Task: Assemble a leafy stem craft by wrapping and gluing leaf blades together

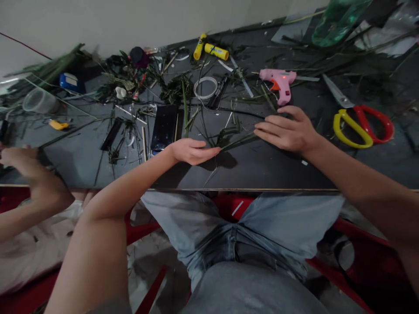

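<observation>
Grip of right hand (288, 132) holds green leaf (238, 141), left hand (195, 151) unclear; tub (39, 104) contents blurred.

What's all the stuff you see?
Strip: 1, green, front
Leaf pieces: many, green, scattered
Glue gun: 1, pink, right
Scissors: 1, red/yellow, far right
Tubes: 2, yellow, back
Phone: 1, black, centre
Ring: 1, white, centre
Marker: 1, black, centre
Bottle: 1, green, back right
Cup: 1, clear, left
Unclear object: 1, blue, left
Table: 1, dark, middle
Chairs: several, red, below
Neighbour's arm: 1, bare, left
Jeans: 1, blue, below
Left hand: 1, bare, centre
Right hand: 1, bare, right
</observation>
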Demonstrator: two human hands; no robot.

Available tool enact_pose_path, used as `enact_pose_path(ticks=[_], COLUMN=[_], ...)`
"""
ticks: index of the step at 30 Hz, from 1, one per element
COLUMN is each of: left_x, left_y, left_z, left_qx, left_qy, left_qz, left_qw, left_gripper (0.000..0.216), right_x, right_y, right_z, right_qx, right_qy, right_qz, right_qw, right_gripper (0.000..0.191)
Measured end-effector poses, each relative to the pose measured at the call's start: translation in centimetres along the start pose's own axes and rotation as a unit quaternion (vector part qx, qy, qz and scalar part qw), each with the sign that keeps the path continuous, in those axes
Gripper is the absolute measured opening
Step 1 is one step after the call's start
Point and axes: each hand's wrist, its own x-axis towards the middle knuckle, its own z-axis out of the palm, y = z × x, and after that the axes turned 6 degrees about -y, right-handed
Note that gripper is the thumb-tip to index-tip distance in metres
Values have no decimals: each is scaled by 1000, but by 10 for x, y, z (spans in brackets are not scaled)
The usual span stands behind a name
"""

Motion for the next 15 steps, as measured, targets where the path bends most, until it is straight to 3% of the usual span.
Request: enact_pose_path(ticks=[2,4,6,8,10,12,15], left_x=[-1,-5,-9,-11,-11,-7,1], left_y=[1,0,1,11,29,50,73], left_z=[-6,-11,-14,-12,-6,3,12], left_qx=[44,91,146,182,173,159,185], left_qy=[10,51,135,244,325,352,307], left_qz=[-22,-17,10,7,-64,-137,-166], left_qw=[999,994,980,952,928,912,919], left_gripper=[37,36,34,28,27,28,26], right_x=[-7,-13,-16,-16,-14,-10,-6], right_y=[-4,-9,-13,-19,-27,-35,-47], right_z=[-4,-6,-7,-11,-16,-20,-22], right_qx=[25,109,158,133,83,48,54], right_qy=[0,-61,-115,-123,-99,-69,-87], right_qz=[13,55,66,33,-11,-31,-9], right_qw=[1000,991,978,983,991,996,995], right_gripper=[16,22,25,23,20,18,22])
